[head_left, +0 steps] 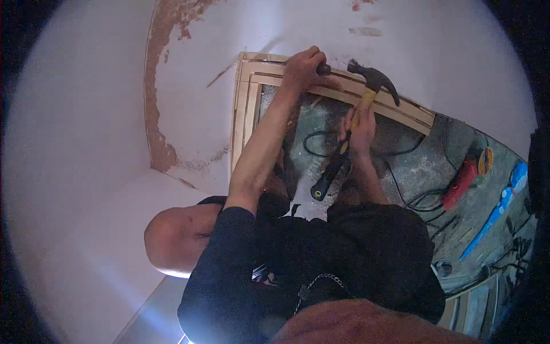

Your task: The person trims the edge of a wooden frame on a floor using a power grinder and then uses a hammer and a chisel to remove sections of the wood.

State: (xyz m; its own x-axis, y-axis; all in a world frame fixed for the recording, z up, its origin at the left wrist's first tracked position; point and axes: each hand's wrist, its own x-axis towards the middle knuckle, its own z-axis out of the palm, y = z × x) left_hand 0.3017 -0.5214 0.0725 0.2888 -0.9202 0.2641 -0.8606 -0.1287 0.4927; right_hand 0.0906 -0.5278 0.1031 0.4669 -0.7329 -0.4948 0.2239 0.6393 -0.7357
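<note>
My right hand (361,131) is closed around the handle of a claw hammer (381,81). Its dark head is raised over the far rail of a pale wooden frame (401,109), and its yellow and black handle slants down toward me. At the left part of the same rail, my left hand (299,70) is closed on a dark-handled tool (323,69). Only the rounded dark end of that tool shows, pointing toward the hammer; the rest is hidden by my fingers. The frame has long grooves and a corner at the far left, and rests against the white wall.
Patchy brown marks run along the white wall (195,114) at left. On the grey floor (412,157) at right lie a red power tool (460,185) with a yellow disc, black cable (424,207) and a long blue tapering object (497,212). My knee is at lower left.
</note>
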